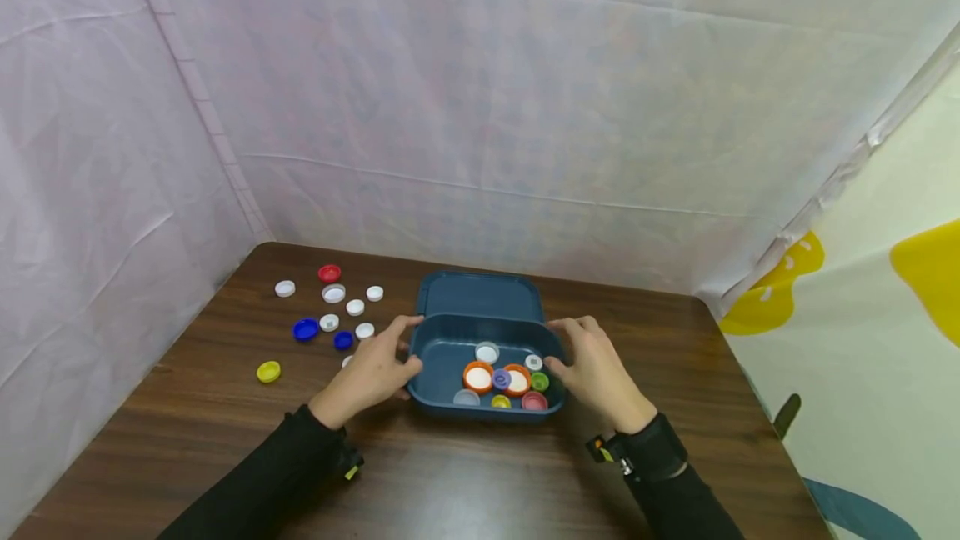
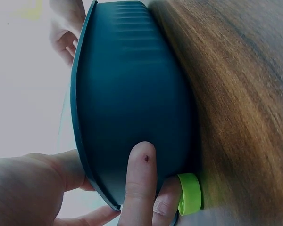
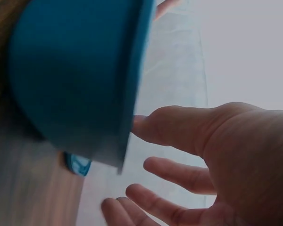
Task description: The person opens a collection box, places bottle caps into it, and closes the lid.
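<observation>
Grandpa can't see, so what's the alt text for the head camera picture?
A person's left hand holds a blue tray of colorful caps; the right hand is at its other end. More caps lie to the left on a brown table.

Blue-grey box (image 1: 438,357), deep with rounded corners — open side up — assorted caps (image 1: 478,377) inside, mostly near right.

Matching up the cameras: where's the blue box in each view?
Head: blue box at lower centre, between the left hand and right hand.
Left wrist: its outer wall runs down the centre, fingers against it near the bottom.
Right wrist: its outer side fills the upper left.
Shared landmark: the brown wooden table.
</observation>
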Available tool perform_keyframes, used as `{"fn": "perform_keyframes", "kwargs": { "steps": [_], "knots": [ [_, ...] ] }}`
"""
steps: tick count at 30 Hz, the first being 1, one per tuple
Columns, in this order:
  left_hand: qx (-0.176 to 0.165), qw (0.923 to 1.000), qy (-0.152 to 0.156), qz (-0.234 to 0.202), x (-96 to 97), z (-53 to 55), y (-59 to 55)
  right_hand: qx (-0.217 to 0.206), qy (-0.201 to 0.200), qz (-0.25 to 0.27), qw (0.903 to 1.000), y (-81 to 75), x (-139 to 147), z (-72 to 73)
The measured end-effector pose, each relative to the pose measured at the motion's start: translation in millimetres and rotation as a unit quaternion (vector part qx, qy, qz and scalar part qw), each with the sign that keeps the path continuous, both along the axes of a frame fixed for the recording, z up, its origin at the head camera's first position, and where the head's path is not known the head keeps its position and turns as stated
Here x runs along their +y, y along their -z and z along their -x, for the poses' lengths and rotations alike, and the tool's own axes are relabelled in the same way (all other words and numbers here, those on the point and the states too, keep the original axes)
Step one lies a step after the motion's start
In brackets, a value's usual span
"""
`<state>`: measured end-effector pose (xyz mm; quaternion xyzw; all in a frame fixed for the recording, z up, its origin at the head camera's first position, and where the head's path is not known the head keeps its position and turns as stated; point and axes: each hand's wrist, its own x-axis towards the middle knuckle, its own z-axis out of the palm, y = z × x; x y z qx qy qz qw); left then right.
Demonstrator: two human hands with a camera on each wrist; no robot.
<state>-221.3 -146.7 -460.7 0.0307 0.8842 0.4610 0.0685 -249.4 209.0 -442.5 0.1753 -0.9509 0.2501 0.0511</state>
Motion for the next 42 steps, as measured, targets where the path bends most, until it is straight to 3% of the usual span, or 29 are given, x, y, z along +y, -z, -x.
{"fn": "perform_keyframes", "kwargs": {
  "steps": [11,19,27,33,37,42],
  "knots": [
    [0.002,1.0,-0.002,0.003,-1.8,-0.1,-0.4,-0.063,-0.003,0.042,0.9971,12.2,11.6,6.4],
    [-0.003,1.0,0.0,0.001,-1.8,-0.1,0.8,-0.151,0.0,0.129,0.9801,20.1,6.4,3.8],
    [0.0,1.0,0.002,0.0,-2.8,1.2,2.8,-0.153,0.003,0.139,0.9785,24.2,5.8,3.4],
    [-0.001,0.9997,0.021,0.008,-8.2,3.8,0.8,-0.159,0.007,0.136,0.9778,24.8,6.2,3.6],
    [0.014,0.9995,0.022,0.02,-17.7,7.6,-4.3,-0.163,0.009,0.133,0.9776,25.3,6.7,4.2],
    [0.057,0.9967,0.018,0.054,-31.8,12.4,-11.6,-0.16,0.007,0.133,0.9781,25.6,6.9,5.1]
  ]
}}
